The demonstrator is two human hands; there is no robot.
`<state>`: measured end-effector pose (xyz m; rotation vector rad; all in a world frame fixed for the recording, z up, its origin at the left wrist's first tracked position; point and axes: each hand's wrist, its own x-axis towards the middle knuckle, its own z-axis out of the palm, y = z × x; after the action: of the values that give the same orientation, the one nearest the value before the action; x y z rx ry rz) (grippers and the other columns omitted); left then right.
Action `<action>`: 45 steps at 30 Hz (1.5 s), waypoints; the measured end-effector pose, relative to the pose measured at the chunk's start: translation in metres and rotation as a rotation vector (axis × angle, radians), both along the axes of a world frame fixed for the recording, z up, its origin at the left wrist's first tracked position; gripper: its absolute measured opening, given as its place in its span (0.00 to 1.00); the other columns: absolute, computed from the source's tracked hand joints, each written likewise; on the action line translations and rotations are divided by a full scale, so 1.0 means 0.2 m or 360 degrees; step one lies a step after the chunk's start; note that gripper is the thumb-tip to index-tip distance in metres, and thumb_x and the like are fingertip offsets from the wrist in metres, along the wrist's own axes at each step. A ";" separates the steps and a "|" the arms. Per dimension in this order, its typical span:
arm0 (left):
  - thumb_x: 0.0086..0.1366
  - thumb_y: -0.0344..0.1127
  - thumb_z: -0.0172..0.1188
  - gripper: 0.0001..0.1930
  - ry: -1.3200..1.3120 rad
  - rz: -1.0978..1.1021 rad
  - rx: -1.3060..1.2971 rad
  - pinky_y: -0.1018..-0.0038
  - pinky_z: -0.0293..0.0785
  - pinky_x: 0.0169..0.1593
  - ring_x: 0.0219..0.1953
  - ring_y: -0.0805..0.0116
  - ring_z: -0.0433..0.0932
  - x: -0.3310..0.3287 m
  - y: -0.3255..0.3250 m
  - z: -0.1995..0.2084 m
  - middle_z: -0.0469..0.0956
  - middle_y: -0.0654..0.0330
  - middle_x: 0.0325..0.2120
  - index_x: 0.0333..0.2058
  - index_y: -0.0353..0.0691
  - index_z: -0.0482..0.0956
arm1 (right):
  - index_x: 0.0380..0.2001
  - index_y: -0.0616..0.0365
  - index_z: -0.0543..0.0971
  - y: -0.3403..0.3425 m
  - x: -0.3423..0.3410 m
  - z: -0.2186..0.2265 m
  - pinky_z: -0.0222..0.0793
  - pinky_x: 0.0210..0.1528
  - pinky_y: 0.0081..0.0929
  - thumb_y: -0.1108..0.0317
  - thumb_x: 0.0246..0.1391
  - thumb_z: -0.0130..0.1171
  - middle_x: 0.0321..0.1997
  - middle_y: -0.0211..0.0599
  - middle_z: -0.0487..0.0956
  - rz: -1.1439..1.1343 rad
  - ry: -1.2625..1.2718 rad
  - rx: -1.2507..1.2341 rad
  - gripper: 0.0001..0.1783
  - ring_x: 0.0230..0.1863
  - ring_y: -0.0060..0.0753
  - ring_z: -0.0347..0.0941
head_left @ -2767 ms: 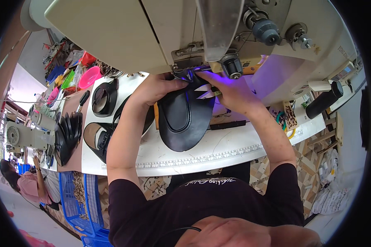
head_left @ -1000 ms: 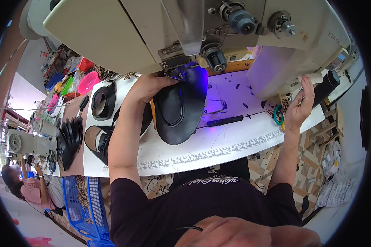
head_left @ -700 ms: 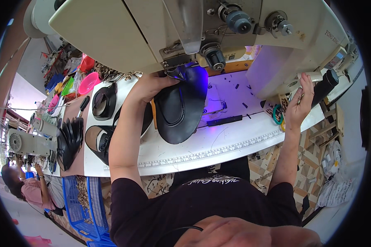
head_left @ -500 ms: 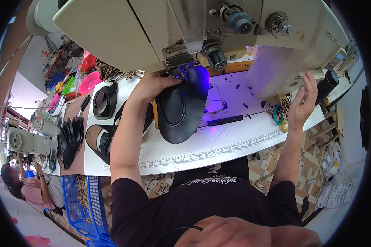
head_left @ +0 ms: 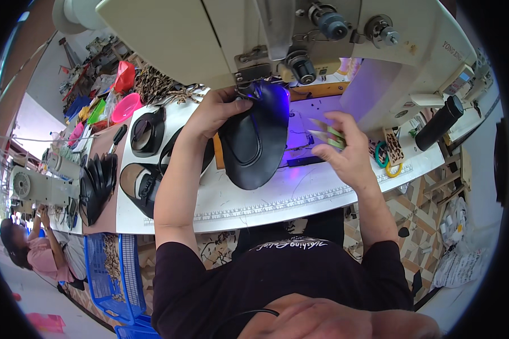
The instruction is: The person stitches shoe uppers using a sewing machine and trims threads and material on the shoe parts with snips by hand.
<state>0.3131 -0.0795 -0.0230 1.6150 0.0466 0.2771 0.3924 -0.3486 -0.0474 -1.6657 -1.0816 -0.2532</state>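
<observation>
My left hand point(head_left: 216, 113) pinches the upper edge of a black leather shoe upper point(head_left: 253, 155), close under the head of a cream sewing machine point(head_left: 169, 39). A curved line runs along the upper's face, and purple light falls on its top. In my right hand point(head_left: 349, 151) is a pair of thread snips point(head_left: 332, 138) with green grips. Its two pale blades are apart and point toward the upper without touching it. The needle area is mostly hidden by the machine head and the leather.
Other black shoe pieces point(head_left: 147, 133) lie to the left, beside a fanned stack of black pieces point(head_left: 99, 189). A black cylinder point(head_left: 440, 123) and scissors point(head_left: 395, 169) sit at the right. Blue baskets point(head_left: 133, 277) stand below the table's left side. Another person point(head_left: 45, 251) works at far left.
My right hand has come left from beside the black cylinder and now holds the snips near the upper. My left hand stays on the upper, which has shifted slightly up in view.
</observation>
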 end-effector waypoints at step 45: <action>0.57 0.35 0.62 0.31 -0.0188 0.0573 -0.0954 0.72 0.69 0.50 0.48 0.67 0.70 -1.05 -0.11 -0.89 0.68 0.55 0.46 0.56 0.35 0.59 | 0.38 0.51 0.76 0.63 -0.75 -0.64 0.65 0.29 0.33 0.65 0.35 0.64 0.24 0.30 0.68 0.0721 -0.0848 -0.0472 0.21 0.24 0.35 0.71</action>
<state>0.1024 -0.1024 -0.2009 0.9847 0.3037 0.5761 0.2434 -0.2227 -0.1759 -1.5905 -1.9411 -0.2541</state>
